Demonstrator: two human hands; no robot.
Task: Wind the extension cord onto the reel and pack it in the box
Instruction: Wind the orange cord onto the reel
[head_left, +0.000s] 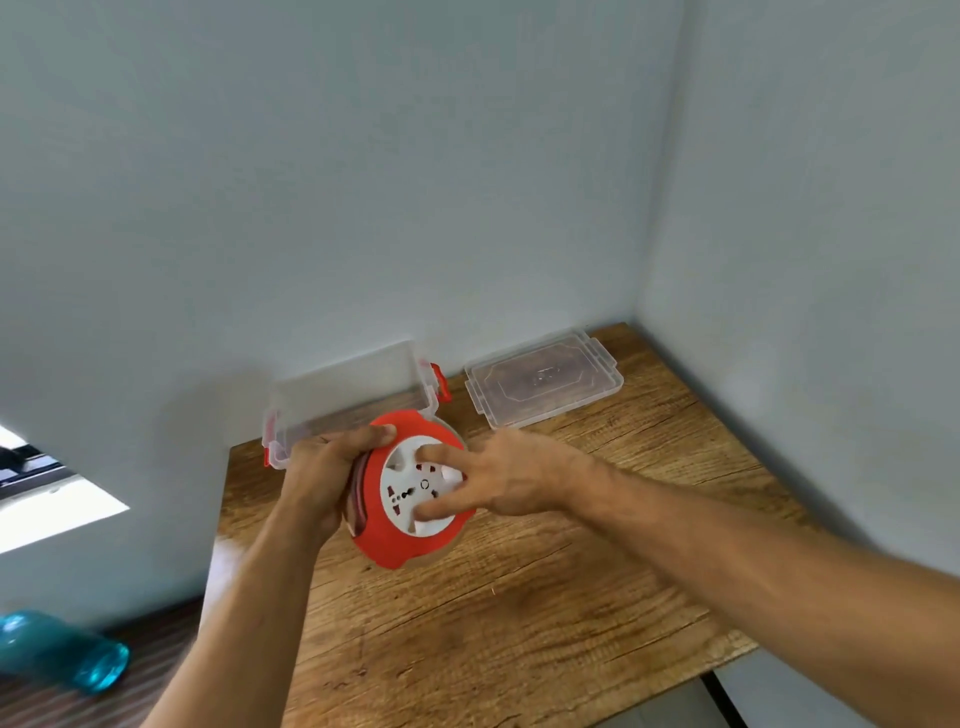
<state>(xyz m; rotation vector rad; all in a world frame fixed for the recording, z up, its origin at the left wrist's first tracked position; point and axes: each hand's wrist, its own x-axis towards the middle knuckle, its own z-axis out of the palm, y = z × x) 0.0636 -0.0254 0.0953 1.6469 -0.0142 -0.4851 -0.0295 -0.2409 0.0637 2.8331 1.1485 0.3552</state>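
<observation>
A round red cord reel (387, 543) with a white socket face (410, 486) is held tilted above the wooden table (519, 597). My left hand (322, 478) grips its left rim, thumb on the upper edge. My right hand (498, 478) has its fingertips pressed into the recesses of the white face. Dark cord shows wound between the reel's flanges at the left. The clear plastic box (353, 389) with red latches stands open just behind the reel, against the wall.
The box's clear lid (543, 382) lies flat at the back right of the table. Walls close in the table at the back and right. A blue bottle (62, 649) lies on the floor at the lower left.
</observation>
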